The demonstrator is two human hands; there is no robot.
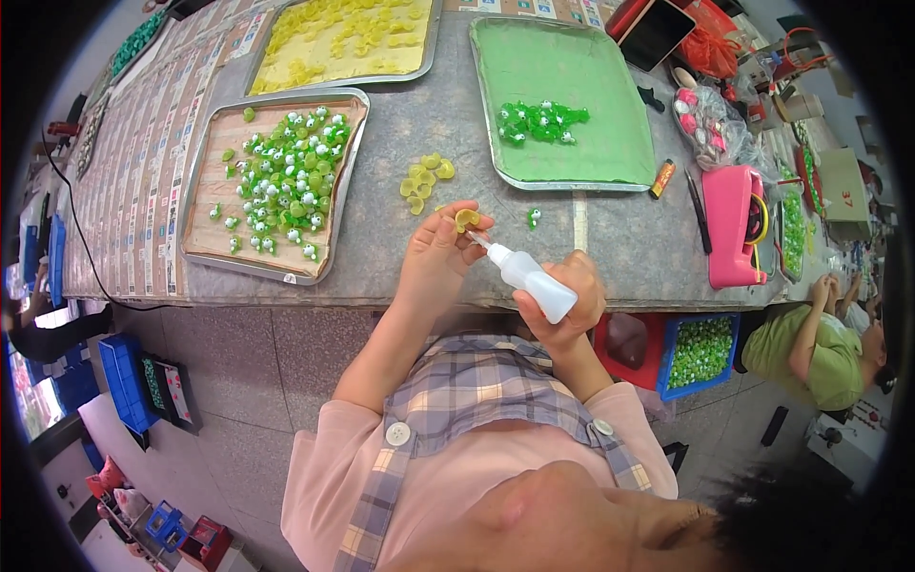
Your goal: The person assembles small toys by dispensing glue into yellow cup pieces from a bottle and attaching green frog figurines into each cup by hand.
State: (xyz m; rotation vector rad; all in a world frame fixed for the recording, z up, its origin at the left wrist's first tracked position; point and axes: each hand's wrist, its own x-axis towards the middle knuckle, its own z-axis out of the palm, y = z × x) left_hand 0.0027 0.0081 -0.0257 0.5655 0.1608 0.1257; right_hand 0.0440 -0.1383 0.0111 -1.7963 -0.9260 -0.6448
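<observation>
Between the fingertips of my left hand (437, 255) is a small yellow cup-shaped piece (466, 219). My right hand (574, 294) is wrapped round a white squeeze bottle (534, 283), tilted so that its thin nozzle points at the yellow piece. Whether the tip touches the piece is too small to tell. Just beyond my left hand lies a loose group of yellow pieces (419, 178). A single green figure with a white-and-black ball (534, 217) rests on the table beyond the bottle.
At left, a paper-lined tray (202, 221) bears many green-and-white figures. A green-lined tray (572, 67) holds a few green pieces; a yellow-lined tray (434, 59) lies behind. On the right are a pink tape dispenser (729, 229), a pen (698, 212) and a glue-stick-like tube (662, 178). Another person (810, 348) sits at right.
</observation>
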